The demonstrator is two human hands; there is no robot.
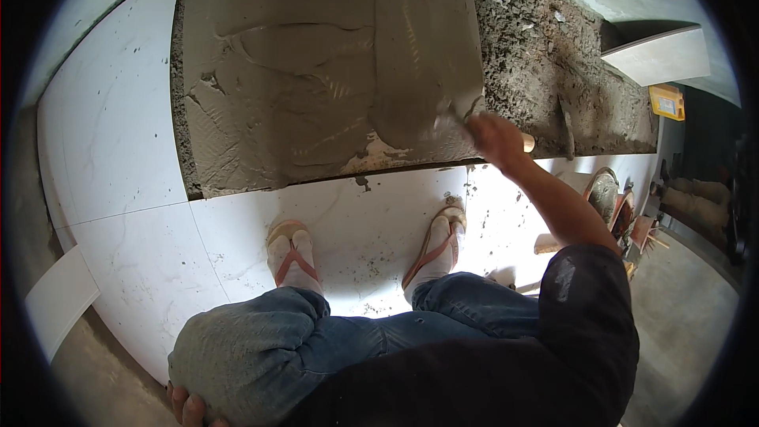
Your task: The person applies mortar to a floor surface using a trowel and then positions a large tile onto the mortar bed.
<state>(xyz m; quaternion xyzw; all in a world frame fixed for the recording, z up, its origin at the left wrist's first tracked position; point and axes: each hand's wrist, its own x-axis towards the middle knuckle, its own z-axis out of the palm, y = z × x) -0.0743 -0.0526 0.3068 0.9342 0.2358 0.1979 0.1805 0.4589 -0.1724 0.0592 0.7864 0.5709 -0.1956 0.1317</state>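
Observation:
My right hand (pixel 496 141) grips a trowel by its pale handle (pixel 528 142), the blurred blade (pixel 447 122) at the right edge of a smooth grey mortar bed (pixel 300 71) with ridges and a small bare patch near its front edge. To the right of that lies rough, pebbly mortar (pixel 514 47). The fingers of my left hand (pixel 190 403) show at the lower left, resting slightly apart beside my jeans-covered knee; the rest of that hand is hidden.
White marbled tiles (pixel 111 111) border the bed. My sandalled feet (pixel 292 261) stand on them. A loose tile (pixel 656 55) and a yellow packet (pixel 666 101) lie at right, with round containers and tools (pixel 601 194) below. A white board (pixel 59 304) lies lower left.

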